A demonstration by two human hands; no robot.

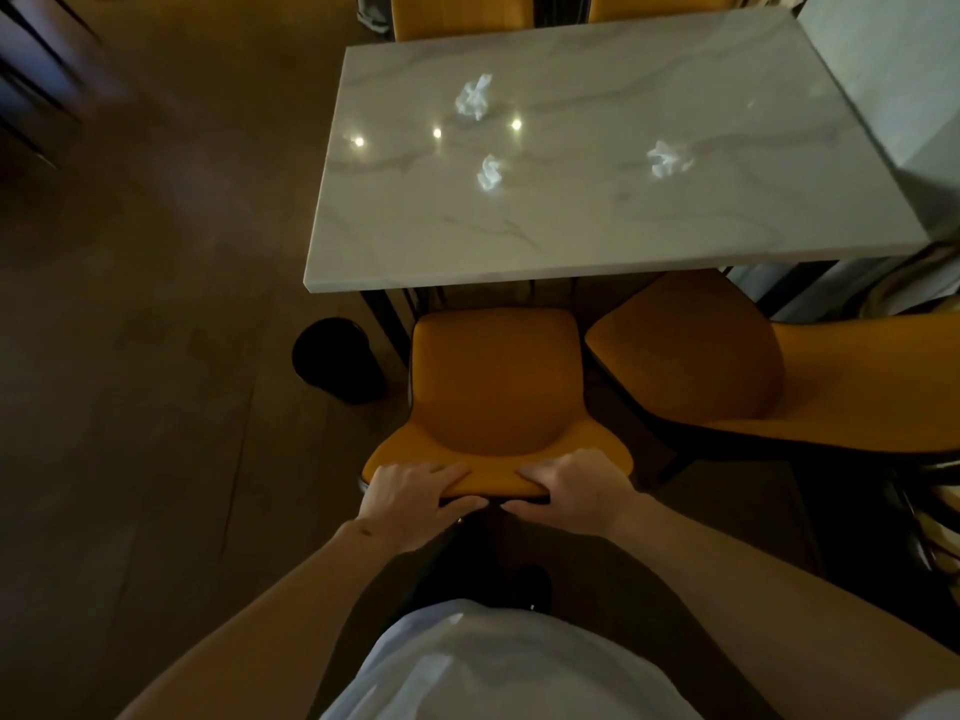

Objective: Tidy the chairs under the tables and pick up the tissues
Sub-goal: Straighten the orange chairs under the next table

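Observation:
An orange chair [493,387] stands just in front of me, its seat pointing at the near edge of a white marble table [597,236]. My left hand [410,491] and my right hand [571,491] both grip the top edge of its backrest. The front of the seat is just short of the table edge. Three crumpled white tissues lie on the tabletop: one at the back [474,97], one in the middle [491,172], one to the right [669,158]. A second orange chair [691,356] stands to the right, turned at an angle.
A black round bin [337,358] stands on the dark floor left of the chair, beside the table leg. Two more orange chair backs [457,15] show beyond the table's far edge. A pale wall or partition [893,80] borders the table on the right.

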